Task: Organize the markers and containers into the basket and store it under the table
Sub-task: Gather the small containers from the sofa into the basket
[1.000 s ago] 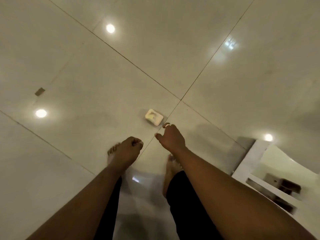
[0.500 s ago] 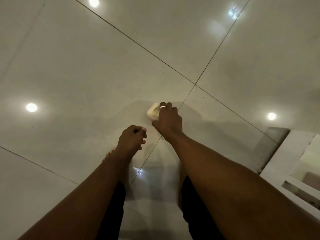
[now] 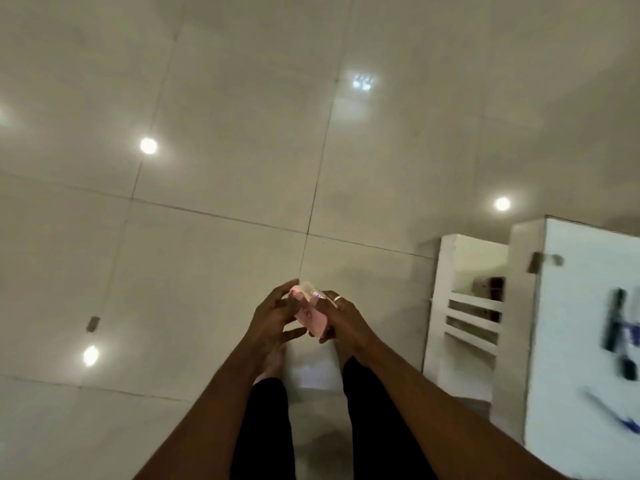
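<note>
Reaching both bare forearms forward and down, wrists drawn close together. Gripping a small pink box in the right hand, fingers curled over it, thumb beneath. Touching its left side with the left hand, fingers spread.

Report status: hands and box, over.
Right hand grips small pink box, clear of floor. Left hand open, fingers touching it. Basket not in view; white table at right.

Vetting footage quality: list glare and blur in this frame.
Head view: round lamp reflections glare off the glossy beige tiled floor; the white table at right is motion-smeared, its dark markers streaked; the small pink box is fairly sharp.
</note>
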